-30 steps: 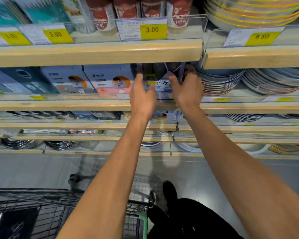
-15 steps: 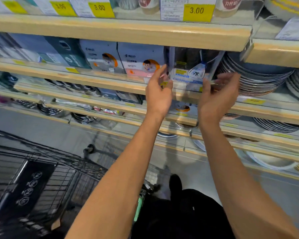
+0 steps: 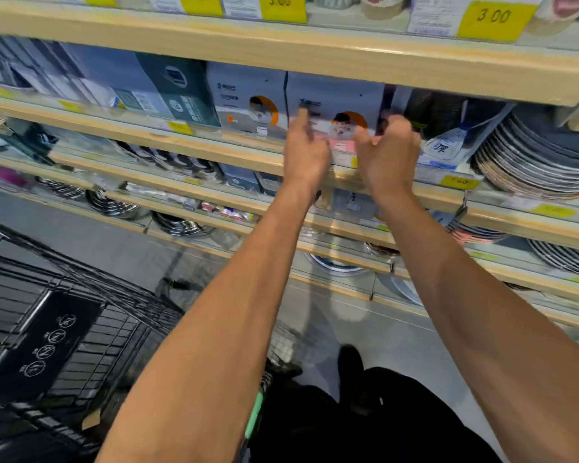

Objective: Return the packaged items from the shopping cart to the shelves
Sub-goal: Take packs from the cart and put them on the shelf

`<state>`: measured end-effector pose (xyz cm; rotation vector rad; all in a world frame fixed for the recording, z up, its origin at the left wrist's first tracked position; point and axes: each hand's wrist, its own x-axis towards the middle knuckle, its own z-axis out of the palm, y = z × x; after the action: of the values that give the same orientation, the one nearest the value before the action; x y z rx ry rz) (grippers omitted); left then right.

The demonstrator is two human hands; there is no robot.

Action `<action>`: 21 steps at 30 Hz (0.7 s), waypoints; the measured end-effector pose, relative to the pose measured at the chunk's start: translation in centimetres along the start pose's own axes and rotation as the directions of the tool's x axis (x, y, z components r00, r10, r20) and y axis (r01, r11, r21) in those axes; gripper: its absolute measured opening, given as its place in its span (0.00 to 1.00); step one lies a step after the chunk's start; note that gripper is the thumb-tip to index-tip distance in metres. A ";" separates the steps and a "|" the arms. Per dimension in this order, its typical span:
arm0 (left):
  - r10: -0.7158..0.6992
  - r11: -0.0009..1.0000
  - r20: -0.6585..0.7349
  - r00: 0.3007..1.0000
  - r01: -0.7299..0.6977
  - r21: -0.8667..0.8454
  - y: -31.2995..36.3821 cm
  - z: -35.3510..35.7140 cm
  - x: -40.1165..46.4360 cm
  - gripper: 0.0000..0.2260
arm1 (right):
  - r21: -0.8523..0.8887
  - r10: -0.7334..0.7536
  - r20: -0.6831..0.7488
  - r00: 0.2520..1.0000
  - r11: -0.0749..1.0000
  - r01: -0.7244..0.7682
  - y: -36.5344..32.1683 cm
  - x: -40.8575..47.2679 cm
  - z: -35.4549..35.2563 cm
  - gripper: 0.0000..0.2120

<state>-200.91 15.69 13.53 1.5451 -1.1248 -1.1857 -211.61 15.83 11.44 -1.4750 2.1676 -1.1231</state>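
The dark package (image 3: 448, 128) stands on the shelf (image 3: 234, 152) at centre frame, the left hand (image 3: 306, 155) empty with fingers loose, the right hand (image 3: 390, 155) curled shut on nothing visible, and the shopping cart (image 3: 81, 329) awaits checking.

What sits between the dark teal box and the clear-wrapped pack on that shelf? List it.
In the head view, two pale boxes with orange circles stand between the dark teal box and the clear-wrapped pack; both hands partly cover the right box.
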 end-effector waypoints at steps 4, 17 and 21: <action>0.074 0.986 0.056 0.996 -0.081 0.146 -1.3 -0.6 1.3 0.30 | 0.001 0.047 -0.094 0.994 0.999 -0.047 -0.1 -0.6 1.5 0.15; 0.159 0.987 -0.251 0.955 -0.147 0.067 -3.4 -12.0 8.6 0.29 | 0.127 -0.221 0.099 0.970 0.970 0.208 -7.7 -3.4 9.2 0.16; 0.212 0.952 -0.145 0.967 -0.170 0.255 -2.6 -12.5 10.2 0.15 | -0.002 -0.207 0.159 0.965 0.978 0.210 -8.7 -1.4 10.6 0.14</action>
<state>-186.89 7.74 11.18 1.6412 -1.3063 -0.7931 -198.77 10.89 10.66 -1.7706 1.9576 -1.0132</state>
